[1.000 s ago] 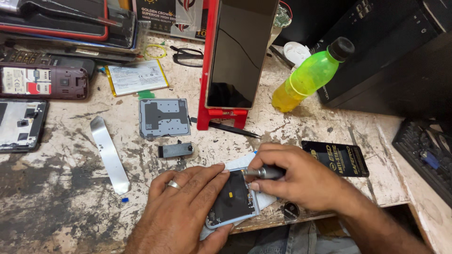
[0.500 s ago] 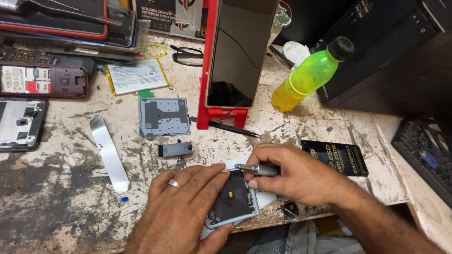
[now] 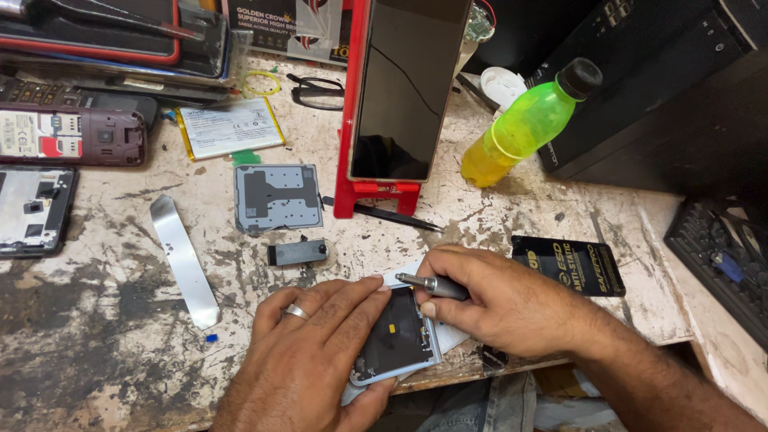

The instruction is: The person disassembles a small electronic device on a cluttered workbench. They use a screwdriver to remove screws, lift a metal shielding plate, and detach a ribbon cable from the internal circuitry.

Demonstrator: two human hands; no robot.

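Observation:
An opened phone [image 3: 400, 340] with its dark insides showing lies at the front edge of the worn workbench [image 3: 96, 352]. My left hand [image 3: 308, 360], a ring on one finger, lies flat over the phone's left side and holds it down. My right hand [image 3: 500, 304] grips a small metal screwdriver [image 3: 424, 284], held nearly level with its tip pointing left just above the phone's top edge.
Behind my hands lie a small black part [image 3: 298, 253], a grey shield plate [image 3: 278, 197], a metal pry strip [image 3: 186, 260] and a black stylus [image 3: 384, 214]. A phone stands in a red holder [image 3: 400, 96]. A yellow-green bottle [image 3: 528, 124], a black pouch [image 3: 570, 264] and a keyboard [image 3: 720, 264] are to the right.
My right hand has turned the screwdriver from tucked under the fingers to lying level with its tip out to the left. My left hand stays on the phone.

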